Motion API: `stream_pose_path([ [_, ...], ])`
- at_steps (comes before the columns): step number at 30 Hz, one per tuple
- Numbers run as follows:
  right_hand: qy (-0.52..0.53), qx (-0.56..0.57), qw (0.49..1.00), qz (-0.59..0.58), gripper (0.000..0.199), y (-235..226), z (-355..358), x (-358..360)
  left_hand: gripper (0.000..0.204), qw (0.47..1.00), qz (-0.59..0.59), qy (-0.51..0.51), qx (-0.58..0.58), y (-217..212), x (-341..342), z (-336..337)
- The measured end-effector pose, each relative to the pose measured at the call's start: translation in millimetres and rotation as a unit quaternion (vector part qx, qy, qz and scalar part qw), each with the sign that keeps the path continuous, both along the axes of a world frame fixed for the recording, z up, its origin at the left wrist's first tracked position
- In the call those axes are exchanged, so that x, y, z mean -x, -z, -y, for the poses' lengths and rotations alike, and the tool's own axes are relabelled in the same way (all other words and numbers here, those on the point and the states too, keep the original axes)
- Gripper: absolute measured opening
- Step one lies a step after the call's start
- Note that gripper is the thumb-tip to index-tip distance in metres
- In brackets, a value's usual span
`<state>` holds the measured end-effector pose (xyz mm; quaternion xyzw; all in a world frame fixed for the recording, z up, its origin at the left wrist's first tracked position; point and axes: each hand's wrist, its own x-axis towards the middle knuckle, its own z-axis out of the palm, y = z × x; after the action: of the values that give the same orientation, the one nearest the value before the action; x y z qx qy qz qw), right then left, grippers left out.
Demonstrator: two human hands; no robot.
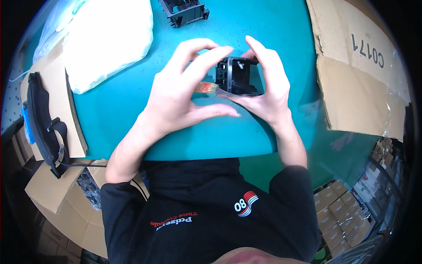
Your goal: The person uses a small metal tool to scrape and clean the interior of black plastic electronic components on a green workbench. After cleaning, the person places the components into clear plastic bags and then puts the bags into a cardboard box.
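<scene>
My right hand (pixel 270 83) grips a black plastic housing (pixel 252 77), a boxy part with its hollow side showing. The thumb passes under its lower edge and the fingers reach round its right side. At its left is my left hand (pixel 173 90), thumb and forefinger curved wide apart, the forefinger tip close to the housing's top corner. From the left palm sticks out a small tool with a clear orange-red handle (pixel 206 87) and a thin greyish end, blurred, along the housing's lower left edge. My other left fingers are partly hidden, and the tool's exact kind is unclear.
Another black plastic housing (pixel 187 15) lies at the far edge of the green table (pixel 118 119). A white plastic bag (pixel 110 42) sits at the back left. Cardboard (pixel 360 83) stands on the right. A black padded strap (pixel 41 123) hangs over cardboard on the left.
</scene>
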<state>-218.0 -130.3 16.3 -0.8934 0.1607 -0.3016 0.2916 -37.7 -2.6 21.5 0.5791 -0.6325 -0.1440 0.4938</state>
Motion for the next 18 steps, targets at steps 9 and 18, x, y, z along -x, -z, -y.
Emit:
stream_pose_path([
  [9,-0.124,-0.202,0.957,0.169,0.107,10.6,21.6,7.1,0.068,0.956,-0.28,0.067,-0.055,-1.7,1.0,-8.0],
  [18,-0.096,-0.072,0.987,0.111,0.077,-9.4,16.0,8.4,0.056,0.994,0.062,0.09,-0.026,1.8,-15.5,-2.8],
])
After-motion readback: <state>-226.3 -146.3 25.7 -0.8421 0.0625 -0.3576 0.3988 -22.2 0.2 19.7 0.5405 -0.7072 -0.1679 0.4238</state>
